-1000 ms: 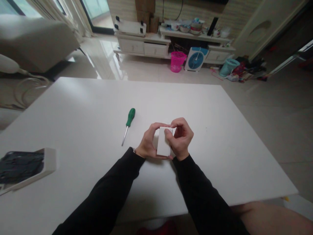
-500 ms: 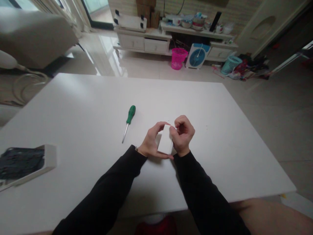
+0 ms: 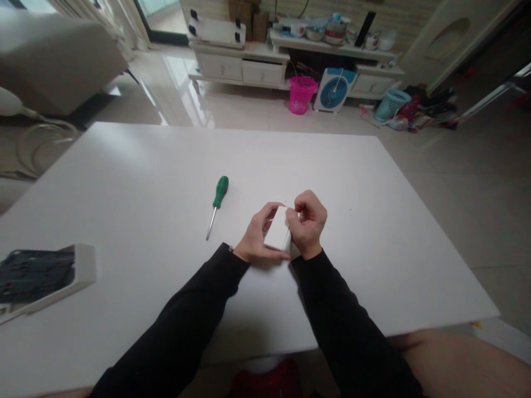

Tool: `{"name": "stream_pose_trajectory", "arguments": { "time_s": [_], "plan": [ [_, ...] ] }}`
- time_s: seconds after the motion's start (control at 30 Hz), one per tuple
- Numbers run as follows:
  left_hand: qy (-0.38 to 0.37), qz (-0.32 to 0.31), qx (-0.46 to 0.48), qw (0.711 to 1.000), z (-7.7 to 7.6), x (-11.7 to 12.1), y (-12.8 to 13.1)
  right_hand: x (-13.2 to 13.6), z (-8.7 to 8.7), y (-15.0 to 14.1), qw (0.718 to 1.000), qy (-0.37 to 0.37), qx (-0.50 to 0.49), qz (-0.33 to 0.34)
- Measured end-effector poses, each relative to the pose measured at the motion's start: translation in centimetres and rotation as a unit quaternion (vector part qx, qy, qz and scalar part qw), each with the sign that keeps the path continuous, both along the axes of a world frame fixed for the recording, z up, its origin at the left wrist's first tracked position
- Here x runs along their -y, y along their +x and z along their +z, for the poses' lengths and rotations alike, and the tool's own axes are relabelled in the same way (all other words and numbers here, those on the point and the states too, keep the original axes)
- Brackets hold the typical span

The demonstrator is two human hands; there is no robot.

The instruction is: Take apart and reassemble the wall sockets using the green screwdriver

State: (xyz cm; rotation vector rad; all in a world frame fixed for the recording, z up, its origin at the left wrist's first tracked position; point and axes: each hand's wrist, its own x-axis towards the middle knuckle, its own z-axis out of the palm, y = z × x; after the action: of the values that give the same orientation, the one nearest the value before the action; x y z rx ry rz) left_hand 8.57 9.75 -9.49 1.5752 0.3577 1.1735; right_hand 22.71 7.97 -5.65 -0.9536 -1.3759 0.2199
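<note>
A small white box-shaped piece (image 3: pixel 276 231) is gripped by my left hand (image 3: pixel 258 235), with thumb and fingers spanning its near and far ends. My right hand (image 3: pixel 307 222) is curled closed at the piece's right edge, its thumb pressed on the far right corner. Whether those fingers pinch something small besides the white piece is hidden. To the left lies a screwdriver (image 3: pixel 221 190) with a green handle, its metal shaft pointing toward me. All of this is over a white table (image 3: pixel 166 182).
At the table's left edge rests a white casing (image 3: pixel 85 266) with a dark inner part (image 3: pixel 37 273). Beyond the table stand a pink basket (image 3: pixel 301 97), a blue-and-white fan (image 3: pixel 334 91) and a low white cabinet (image 3: pixel 222 67). A red seat (image 3: pixel 267 381) shows below the near edge.
The white piece has tipped slightly in my left hand, so more of its right side shows. My right hand stays at its edge. The whole view has shifted a little.
</note>
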Motion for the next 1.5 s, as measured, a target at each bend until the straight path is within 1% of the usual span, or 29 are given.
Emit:
{"name": "stream_pose_trajectory", "arguments": {
  "time_s": [0.1, 0.23, 0.37, 0.5, 0.63, 0.73, 1.0, 1.1, 1.23, 1.37, 1.5],
  "plan": [
    [-0.018, -0.006, 0.002, 1.000, -0.2, -0.1, 0.0, 0.1, 0.1, 0.0, 0.999, 0.006, 0.031, -0.008],
    [-0.043, -0.010, 0.004, 0.999, -0.7, -0.2, 0.0, 0.2, 0.2, 0.1, 0.998, 0.016, 0.069, -0.002],
    [-0.054, 0.000, -0.003, 0.999, -1.0, -0.2, 0.0, 0.3, 0.2, 0.1, 0.996, 0.044, 0.076, -0.003],
    [-0.067, 0.003, -0.012, 0.998, -1.1, -0.3, -0.1, 0.4, 0.2, -0.2, 0.992, 0.079, 0.095, 0.011],
    [-0.089, -0.007, 0.001, 0.996, -1.2, -0.3, 0.0, 0.5, 0.1, -0.4, 0.993, 0.088, 0.083, 0.005],
    [-0.100, -0.016, 0.016, 0.995, -1.3, -0.3, 0.2, 0.6, 0.2, -0.3, 0.992, 0.094, 0.080, 0.018],
    [-0.112, 0.005, -0.008, 0.994, -1.4, -0.2, 0.1, 1.0, 0.2, -0.4, 0.991, 0.062, 0.115, 0.034],
    [-0.103, 0.019, -0.022, 0.994, -1.4, -0.2, 0.4, 1.1, 0.1, -0.5, 0.990, 0.055, 0.115, 0.061],
    [-0.096, 0.037, -0.058, 0.993, -0.9, -0.2, 0.7, 1.2, 0.2, -0.8, 0.985, 0.054, 0.124, 0.107],
    [-0.110, 0.024, -0.068, 0.991, -0.4, -0.1, 0.8, 1.3, 0.3, -0.9, 0.985, 0.061, 0.120, 0.106],
    [-0.116, 0.004, -0.062, 0.991, -0.4, -0.2, 0.9, 1.3, 0.4, -0.9, 0.985, 0.065, 0.116, 0.112]
  ]
}}
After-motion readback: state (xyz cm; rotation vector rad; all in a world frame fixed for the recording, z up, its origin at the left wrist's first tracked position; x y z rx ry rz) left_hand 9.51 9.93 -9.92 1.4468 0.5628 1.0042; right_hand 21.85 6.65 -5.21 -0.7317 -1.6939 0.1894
